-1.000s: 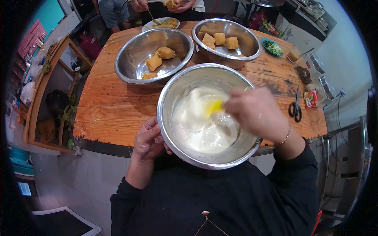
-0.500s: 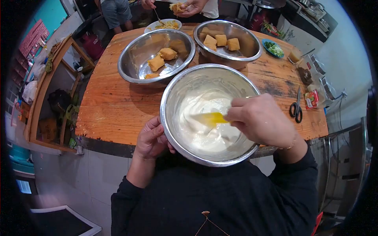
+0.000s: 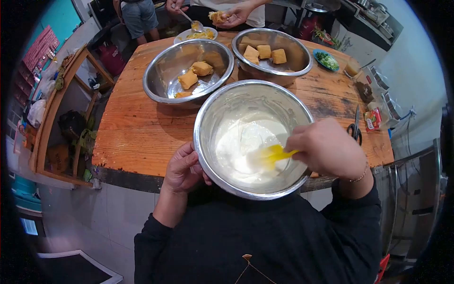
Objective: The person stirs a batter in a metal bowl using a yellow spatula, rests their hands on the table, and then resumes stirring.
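Observation:
My left hand (image 3: 182,165) grips the left rim of a large steel bowl (image 3: 206,102), which is tilted toward me at the near table edge. Inside it lies a creamy white mixture (image 3: 236,142). My right hand (image 3: 328,149) is closed round the handle of a yellow spatula (image 3: 276,154), whose blurred blade is in the mixture. Behind stand two more steel bowls: the left bowl (image 3: 158,71) and the right bowl (image 3: 302,54) each hold yellow-orange blocks.
Across the wooden table (image 3: 127,132), a person's hands (image 3: 236,15) hold shredded food and a spoon over a white plate (image 3: 180,38). At the right are a blue plate of chopped greens (image 3: 327,60), black scissors (image 3: 354,130) and a red packet (image 3: 372,119).
My right hand has moved right and slightly down, and the spatula with it. The scissors are now partly behind my hand. The other person's spoon has risen from the plate.

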Available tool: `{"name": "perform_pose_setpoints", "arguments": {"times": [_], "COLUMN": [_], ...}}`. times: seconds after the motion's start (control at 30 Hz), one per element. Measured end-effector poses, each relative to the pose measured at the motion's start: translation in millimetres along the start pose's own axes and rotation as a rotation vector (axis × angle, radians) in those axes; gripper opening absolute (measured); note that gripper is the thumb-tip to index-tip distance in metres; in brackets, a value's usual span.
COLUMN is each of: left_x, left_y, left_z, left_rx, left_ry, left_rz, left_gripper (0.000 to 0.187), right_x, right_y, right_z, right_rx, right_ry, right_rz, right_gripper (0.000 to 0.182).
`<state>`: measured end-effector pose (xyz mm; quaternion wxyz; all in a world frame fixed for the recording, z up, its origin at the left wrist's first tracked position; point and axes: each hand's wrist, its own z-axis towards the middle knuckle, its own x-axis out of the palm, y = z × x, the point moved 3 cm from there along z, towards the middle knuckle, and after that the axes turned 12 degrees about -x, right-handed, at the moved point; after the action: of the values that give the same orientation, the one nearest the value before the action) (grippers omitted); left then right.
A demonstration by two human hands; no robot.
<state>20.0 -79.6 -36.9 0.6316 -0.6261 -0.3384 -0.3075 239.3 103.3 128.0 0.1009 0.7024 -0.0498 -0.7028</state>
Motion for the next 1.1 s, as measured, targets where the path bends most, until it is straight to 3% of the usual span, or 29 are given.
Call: {"name": "perform_pose_setpoints", "arguments": {"times": [0.17,0.27,0.4,0.53,0.67,0.8,0.93,1.1], "left_x": [2.1,3.4,2.2,0.2,0.2,1.4,1.3,0.3], "left_y": [-0.1,0.3,-0.8,0.7,1.4,-0.5,-0.2,0.5], "left_z": [2.1,1.0,-0.1,1.4,2.2,0.1,1.4,1.3], "left_rx": [-0.002,-0.002,-0.008,-0.004,0.011,-0.002,-0.006,-0.002], "left_ry": [0.016,-0.002,-0.012,0.0,0.044,0.002,0.01,0.024], "left_rz": [-0.002,-0.01,0.012,0.014,-0.001,0.015,0.007,-0.008], "left_gripper": [0.03,0.03,0.03,0.029,0.029,0.029,0.03,0.032], "right_x": [8.7,29.6,2.2,-6.5,26.5,4.4,-10.3,23.9], "right_y": [-20.8,-3.1,6.9,-18.8,-5.5,10.9,-13.4,2.4], "right_z": [10.8,23.7,4.7,2.4,26.4,8.2,-0.5,25.5], "right_rx": [0.197,0.104,-0.038,0.184,0.037,-0.058,0.194,0.012], "right_ry": [-0.248,-0.231,-0.013,-0.206,-0.248,0.04,-0.157,-0.224], "right_rz": [-0.311,-0.144,0.001,-0.288,-0.139,0.015,-0.276,-0.102], "right_gripper": [0.01,0.01,0.011,0.011,0.013,0.011,0.009,0.012]}}
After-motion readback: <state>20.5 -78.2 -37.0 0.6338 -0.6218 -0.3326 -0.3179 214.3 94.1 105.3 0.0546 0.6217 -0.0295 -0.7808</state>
